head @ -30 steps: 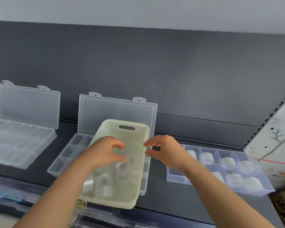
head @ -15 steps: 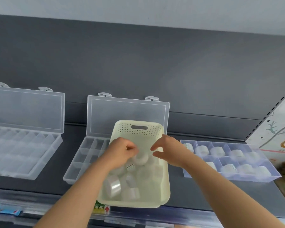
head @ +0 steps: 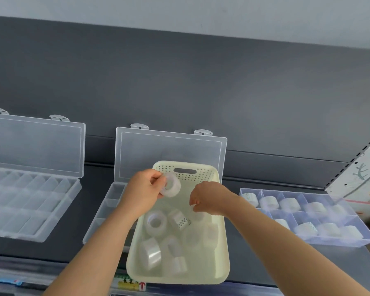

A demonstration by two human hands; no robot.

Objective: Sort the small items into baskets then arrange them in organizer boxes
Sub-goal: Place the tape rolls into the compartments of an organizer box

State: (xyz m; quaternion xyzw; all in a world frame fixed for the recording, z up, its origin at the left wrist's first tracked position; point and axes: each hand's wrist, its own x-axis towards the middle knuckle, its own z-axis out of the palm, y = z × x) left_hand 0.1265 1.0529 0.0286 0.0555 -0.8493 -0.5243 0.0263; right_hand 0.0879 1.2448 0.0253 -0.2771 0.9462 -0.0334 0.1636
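A pale yellow perforated basket (head: 221, 259) rests on the dark shelf, lying over the middle clear organizer box (head: 113, 201). Several clear tape rolls (head: 156, 221) lie inside it. My left hand (head: 142, 193) holds one clear tape roll (head: 171, 184) above the basket's far end. My right hand (head: 209, 197) reaches down into the basket with curled fingertips pinching at a roll (head: 198, 213) beneath it. The middle box's lid (head: 171, 150) stands upright behind the basket.
An open clear organizer box (head: 30, 201) with bare compartments lies at the left. At the right, a bluish divided tray (head: 308, 214) holds several tape rolls. A patterned panel (head: 363, 178) stands at the far right. Price labels run along the shelf's front edge (head: 132, 285).
My left hand has lifted a tape roll out of the basket. My right hand has dipped lower into the basket. The view has shifted so the basket sits more central.
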